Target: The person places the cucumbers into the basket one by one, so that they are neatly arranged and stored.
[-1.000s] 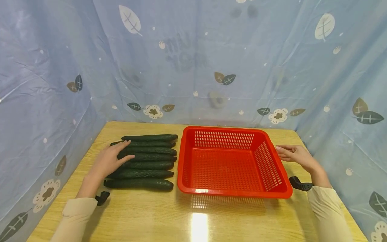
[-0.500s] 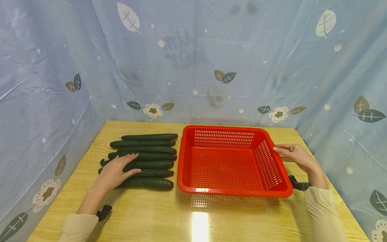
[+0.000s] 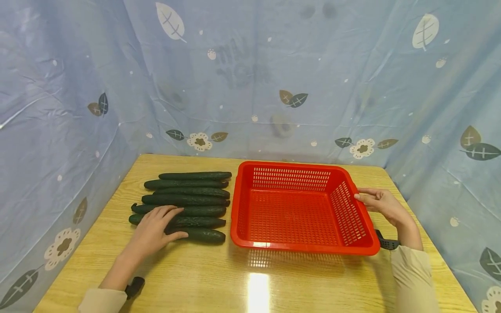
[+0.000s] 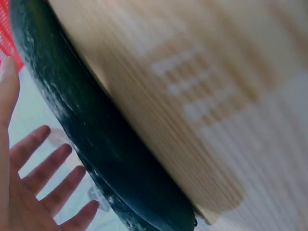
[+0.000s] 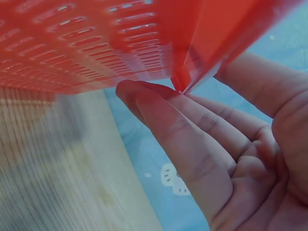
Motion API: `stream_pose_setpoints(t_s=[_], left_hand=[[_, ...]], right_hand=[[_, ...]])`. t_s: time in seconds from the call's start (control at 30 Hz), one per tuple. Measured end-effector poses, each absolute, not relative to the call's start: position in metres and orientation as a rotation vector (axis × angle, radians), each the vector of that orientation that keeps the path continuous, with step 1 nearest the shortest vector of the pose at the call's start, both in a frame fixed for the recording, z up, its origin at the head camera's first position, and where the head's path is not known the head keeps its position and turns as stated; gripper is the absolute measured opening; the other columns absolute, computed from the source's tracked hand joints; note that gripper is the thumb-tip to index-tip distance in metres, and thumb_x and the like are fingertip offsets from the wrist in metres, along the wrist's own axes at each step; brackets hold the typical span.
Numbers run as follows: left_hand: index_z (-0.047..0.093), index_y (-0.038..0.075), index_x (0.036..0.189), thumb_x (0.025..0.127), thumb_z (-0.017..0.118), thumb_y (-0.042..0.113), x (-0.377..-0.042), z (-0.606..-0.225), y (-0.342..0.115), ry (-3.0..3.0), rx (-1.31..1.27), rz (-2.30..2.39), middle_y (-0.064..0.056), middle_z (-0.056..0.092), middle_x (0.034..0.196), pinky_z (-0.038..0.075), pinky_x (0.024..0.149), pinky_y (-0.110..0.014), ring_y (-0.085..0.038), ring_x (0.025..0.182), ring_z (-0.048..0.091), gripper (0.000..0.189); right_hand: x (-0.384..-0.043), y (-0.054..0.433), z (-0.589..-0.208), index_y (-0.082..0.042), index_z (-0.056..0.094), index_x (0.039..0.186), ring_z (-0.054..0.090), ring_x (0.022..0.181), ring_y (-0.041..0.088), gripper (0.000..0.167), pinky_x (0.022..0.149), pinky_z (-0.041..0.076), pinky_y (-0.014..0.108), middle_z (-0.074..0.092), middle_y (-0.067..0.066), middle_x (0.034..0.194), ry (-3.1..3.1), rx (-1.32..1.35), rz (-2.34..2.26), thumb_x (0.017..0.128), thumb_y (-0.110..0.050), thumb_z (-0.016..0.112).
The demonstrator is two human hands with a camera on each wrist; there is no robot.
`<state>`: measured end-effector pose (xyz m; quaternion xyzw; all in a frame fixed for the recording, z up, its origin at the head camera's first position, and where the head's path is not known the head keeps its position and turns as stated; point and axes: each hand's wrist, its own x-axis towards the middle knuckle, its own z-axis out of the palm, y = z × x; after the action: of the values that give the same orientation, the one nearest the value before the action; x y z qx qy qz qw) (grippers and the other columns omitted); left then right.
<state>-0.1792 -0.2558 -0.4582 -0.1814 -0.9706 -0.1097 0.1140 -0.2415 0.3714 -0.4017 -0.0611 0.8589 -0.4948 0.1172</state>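
Several dark green cucumbers (image 3: 185,200) lie side by side in a row on the left of the table. My left hand (image 3: 154,230) is over the near end of the row, fingers spread around the nearest cucumber (image 3: 207,235) without gripping it. In the left wrist view the fingers of that hand (image 4: 41,187) appear apart from a cucumber (image 4: 101,130). On the right, my right hand (image 3: 385,206) pinches the right rim of a red plastic basket (image 3: 301,250), thumb on top. The right wrist view has the fingers (image 5: 192,159) curled beneath the rim.
The basket stands right of the cucumbers, its perforated floor (image 3: 291,217) bare. A wooden table (image 3: 195,278) carries everything. Blue patterned cloth (image 3: 250,87) hangs behind and along both sides.
My left hand has moved toward the front of the table, from the far cucumbers to the nearest one. My right hand has come onto the basket's rim. The basket stays in place.
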Motion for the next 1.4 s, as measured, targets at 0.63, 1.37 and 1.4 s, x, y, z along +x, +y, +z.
stream_pose_setpoints(t_s=[0.63, 1.37, 1.4], left_hand=[[0.056, 0.016, 0.109, 0.069, 0.064, 0.067, -0.172, -0.473, -0.238, -2.830, -0.547, -0.173, -0.005, 0.045, 0.099, 0.037, 0.074, -0.048, -0.026, 0.090, 0.042, 0.066], [0.052, 0.007, 0.097, 0.078, 0.046, 0.059, -0.164, -0.486, -0.236, -2.395, -0.690, 0.059, -0.010, 0.041, 0.084, 0.028, 0.056, -0.032, -0.023, 0.068, 0.033, 0.056], [0.052, 0.006, 0.097, 0.079, 0.043, 0.060, -0.163, -0.487, -0.237, -2.393, -0.689, 0.059, -0.011, 0.042, 0.085, 0.029, 0.057, -0.033, -0.024, 0.068, 0.035, 0.057]], right_hand=[[-0.237, 0.372, -0.403, 0.011, 0.027, 0.139, 0.068, 0.086, 0.011, 0.061, 0.075, 0.050, 0.020, 0.071, -0.006, 0.093, 2.473, -0.169, -1.517, 0.097, -0.026, 0.050], [-0.240, 0.371, -0.411, 0.009, 0.027, 0.140, 0.065, 0.090, 0.005, 0.062, 0.079, 0.052, 0.025, 0.070, -0.007, 0.094, 2.497, -0.168, -1.472, 0.097, -0.031, 0.049], [-0.240, 0.371, -0.411, 0.009, 0.027, 0.140, 0.066, 0.090, 0.005, 0.062, 0.079, 0.052, 0.026, 0.070, -0.006, 0.094, 2.496, -0.167, -1.468, 0.097, -0.031, 0.049]])
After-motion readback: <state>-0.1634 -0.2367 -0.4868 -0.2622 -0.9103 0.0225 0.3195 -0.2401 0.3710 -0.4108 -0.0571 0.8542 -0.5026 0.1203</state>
